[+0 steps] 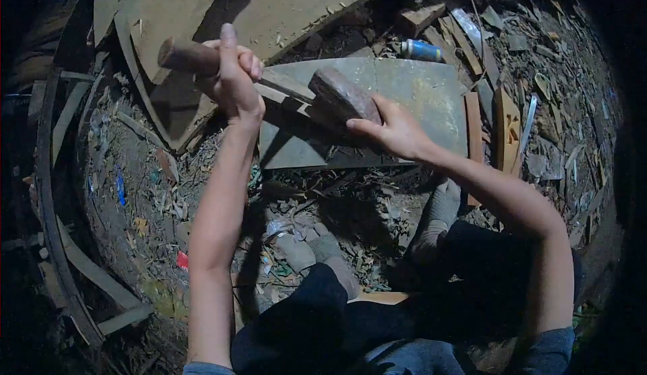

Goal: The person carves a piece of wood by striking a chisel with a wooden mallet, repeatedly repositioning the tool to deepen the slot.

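– What is held in the left hand (234, 81)?

– A dark, round wooden handle (192, 56). The fingers are wrapped about it, the thumb is laid upward along it, and its blunt end is left jutting out to the left.

– And in the right hand (394, 132)?

– A dark, worn block (344, 95) is gripped there. The thumb is pressed on its near side; most of the fingers are hidden behind it.

– Where are these things held?

– In front of the person, above a low, grey-green surface (431, 108), with the block to the right of the handle. Between the two hands, pale narrow strips (273, 93) can be seen. Whether handle and block are joined cannot be told, as the middle is lost in shadow.

– What is seen around them?

– A blue can (422, 50) is laid on its side by the far edge of the surface. A reddish-brown wood strip (474, 122) is set along the right edge, and just beyond it a yellowish piece of wood (507, 129) with cut-outs is seen. Large boards (303, 4) are spread at the upper left, and the ground (377, 226) is littered with chips and scraps.
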Motion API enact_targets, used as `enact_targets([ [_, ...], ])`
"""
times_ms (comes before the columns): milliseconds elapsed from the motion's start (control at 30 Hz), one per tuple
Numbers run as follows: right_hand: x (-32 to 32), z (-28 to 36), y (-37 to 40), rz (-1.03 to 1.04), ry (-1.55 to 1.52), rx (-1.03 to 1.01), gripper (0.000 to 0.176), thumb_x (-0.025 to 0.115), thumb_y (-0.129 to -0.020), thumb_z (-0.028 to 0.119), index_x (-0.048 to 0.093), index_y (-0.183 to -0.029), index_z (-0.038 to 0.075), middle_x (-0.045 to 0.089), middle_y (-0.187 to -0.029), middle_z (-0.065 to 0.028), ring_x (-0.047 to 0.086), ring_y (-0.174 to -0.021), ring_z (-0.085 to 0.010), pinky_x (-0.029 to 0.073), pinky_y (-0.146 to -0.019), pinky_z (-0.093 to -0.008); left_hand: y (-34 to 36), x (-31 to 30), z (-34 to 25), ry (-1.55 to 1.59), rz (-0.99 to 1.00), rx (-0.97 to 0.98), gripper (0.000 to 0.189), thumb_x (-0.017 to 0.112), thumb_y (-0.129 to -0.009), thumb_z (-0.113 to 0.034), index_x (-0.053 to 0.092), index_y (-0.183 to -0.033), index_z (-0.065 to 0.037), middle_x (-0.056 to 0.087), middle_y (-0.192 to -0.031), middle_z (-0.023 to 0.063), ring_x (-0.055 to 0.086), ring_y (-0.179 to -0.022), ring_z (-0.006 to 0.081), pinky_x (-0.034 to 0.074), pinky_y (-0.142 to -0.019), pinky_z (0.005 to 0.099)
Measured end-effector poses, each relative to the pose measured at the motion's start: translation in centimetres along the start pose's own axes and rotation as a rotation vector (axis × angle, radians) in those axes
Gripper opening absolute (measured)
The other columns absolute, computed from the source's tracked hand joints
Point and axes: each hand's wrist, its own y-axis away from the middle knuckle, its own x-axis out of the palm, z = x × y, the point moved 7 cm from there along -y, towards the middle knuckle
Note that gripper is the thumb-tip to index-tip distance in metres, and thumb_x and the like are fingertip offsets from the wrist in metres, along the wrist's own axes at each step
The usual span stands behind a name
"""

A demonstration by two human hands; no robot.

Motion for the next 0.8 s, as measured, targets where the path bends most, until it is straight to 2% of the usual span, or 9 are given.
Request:
enact_targets([
  [33,0.1,-0.2,0.0,-0.004,-0.001,0.003,0.081,0.061,-0.08,0.06,0.046,-0.132,-0.001,0.061,-0.115,-0.0277,0.06,-0.107,-0.0393,0.046,-0.092,-0.0434,0.2,0.5,-0.1,-0.027,-0.004,0.049,0.029,0.068,-0.089,-0.018,0.042,-0.078,-0.011,0.04,-0.055,-0.0023,0.037,-0.042,0.0067,0.031,-0.039,0.0227],
  [267,-0.3,0.5,0.4,-0.031,0.031,-0.049,0.082,0.061,-0.079,0.061,0.048,-0.13,-0.001,0.062,-0.112,-0.0286,0.062,-0.104,-0.0416,0.047,-0.09,-0.046,0.7,2.7,0.3,-0.233,0.008,0.021,0.028,0.065,-0.092,-0.022,0.044,-0.077,-0.013,0.037,-0.056,-0.0041,0.036,-0.044,0.0056,0.03,-0.041,0.0225],
  [367,-0.2,0.4,0.4,-0.035,0.009,-0.033,0.08,0.061,-0.079,0.061,0.049,-0.128,-0.001,0.062,-0.111,-0.0288,0.062,-0.103,-0.0417,0.047,-0.09,-0.0461,0.8,2.4,0.4,-0.273,-0.007,0.087,0.026,0.065,-0.092,-0.022,0.044,-0.079,-0.013,0.039,-0.057,-0.004,0.036,-0.044,0.0053,0.031,-0.04,0.0222],
  [433,-0.3,0.6,0.4,-0.032,-0.002,-0.032,0.08,0.061,-0.079,0.061,0.05,-0.127,-0.001,0.062,-0.111,-0.0289,0.062,-0.103,-0.0417,0.047,-0.089,-0.0461,0.4,1.7,1.1,-0.252,-0.025,0.112,0.026,0.07,-0.087,-0.016,0.053,-0.069,-0.008,0.054,-0.058,-0.0031,0.049,-0.048,0.0058,0.038,-0.046,0.0234],
  [533,-0.2,0.8,0.4,-0.014,0.031,-0.011,0.078,0.062,-0.079,0.06,0.051,-0.125,-0.002,0.062,-0.11,-0.0291,0.062,-0.103,-0.0411,0.047,-0.089,-0.0457,0.7,2.0,1.2,-0.459,0.011,0.282,0.027,0.071,-0.085,-0.018,0.055,-0.065,-0.008,0.057,-0.059,-0.0034,0.053,-0.052,0.007,0.042,-0.054,0.0266],
  [600,-0.3,0.4,0.2,-0.1,0.005,-0.066,0.066,0.066,-0.082,0.05,0.053,-0.119,-0.003,0.064,-0.103,-0.0221,0.064,-0.092,-0.0308,0.049,-0.08,-0.0393,0.6,1.8,1.6,-0.439,0.02,0.245,0.027,0.073,-0.083,-0.02,0.057,-0.066,-0.006,0.06,-0.062,-0.002,0.055,-0.056,0.0082,0.044,-0.06,0.0289],
  [633,-0.2,-0.1,-0.1,-0.112,0.017,-0.075,0.066,0.066,-0.082,0.05,0.053,-0.119,-0.003,0.064,-0.103,-0.0221,0.064,-0.092,-0.0308,0.049,-0.08,-0.0393,0.6,1.5,1.6,-0.434,-0.021,0.239,0.028,0.073,-0.083,-0.021,0.057,-0.066,-0.006,0.061,-0.064,-0.0017,0.056,-0.057,0.0083,0.044,-0.06,0.0291],
  [700,-0.3,-0.5,-0.7,-0.067,-0.211,0.045,0.061,0.068,-0.083,0.047,0.053,-0.117,-0.001,0.064,-0.091,-0.0131,0.062,-0.074,-0.0202,0.049,-0.062,-0.0331,1.0,1.2,1.2,-0.451,-0.09,0.253,0.029,0.073,-0.084,-0.023,0.057,-0.068,-0.005,0.062,-0.066,0.0,0.057,-0.059,0.0094,0.044,-0.06,0.0299],
  [800,-4.0,3.8,-0.8,-0.179,-0.352,-0.09,0.062,0.067,-0.082,0.047,0.055,-0.116,-0.004,0.066,-0.096,-0.0181,0.065,-0.084,-0.0256,0.05,-0.071,-0.0375,2.2,0.7,1.4,-0.495,-0.083,0.226,0.029,0.072,-0.085,-0.025,0.059,-0.07,-0.004,0.062,-0.065,0.0011,0.057,-0.06,0.0104,0.044,-0.06,0.0301],
])
